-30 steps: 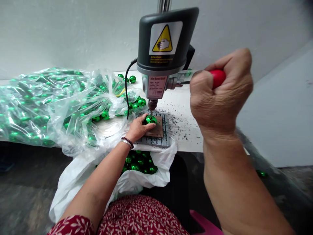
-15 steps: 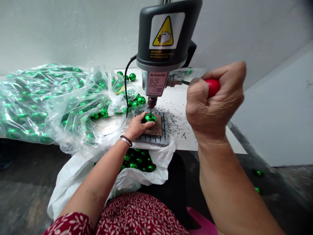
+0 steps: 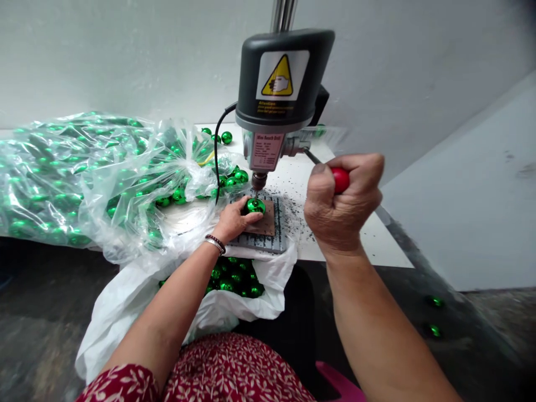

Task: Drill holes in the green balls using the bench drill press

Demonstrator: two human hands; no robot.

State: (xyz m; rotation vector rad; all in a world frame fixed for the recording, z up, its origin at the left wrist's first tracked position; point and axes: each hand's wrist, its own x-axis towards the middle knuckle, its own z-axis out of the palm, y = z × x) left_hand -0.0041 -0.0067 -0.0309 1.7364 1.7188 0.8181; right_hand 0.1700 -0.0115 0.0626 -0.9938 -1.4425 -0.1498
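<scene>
My left hand [image 3: 233, 219] grips a shiny green ball ornament [image 3: 255, 206] between thumb and fingers, on a brown board [image 3: 267, 222] that lies on the grey drill base [image 3: 280, 243]. Over the ball stands a bench drill [image 3: 285, 78]; its chuck [image 3: 259, 180] points down and the thin bit meets the top of the ball, though how deep I cannot tell. To the right, my right hand [image 3: 345, 204] is closed around the red knob [image 3: 340, 180] of the drill's feed lever [image 3: 312, 156].
A clear plastic bag [image 3: 54, 178] full of green balls covers the table's left side. Below the table edge, a white bag [image 3: 268, 301] holds more balls. Dark shavings litter the white table [image 3: 377, 240]. A black cable [image 3: 216, 145] hangs left of the drill. Two balls [image 3: 435, 330] lie on the floor.
My right hand has moved down and left with the lever knob. The drill sits lower in the picture, as the view has shifted. My left hand still holds the ball under the bit.
</scene>
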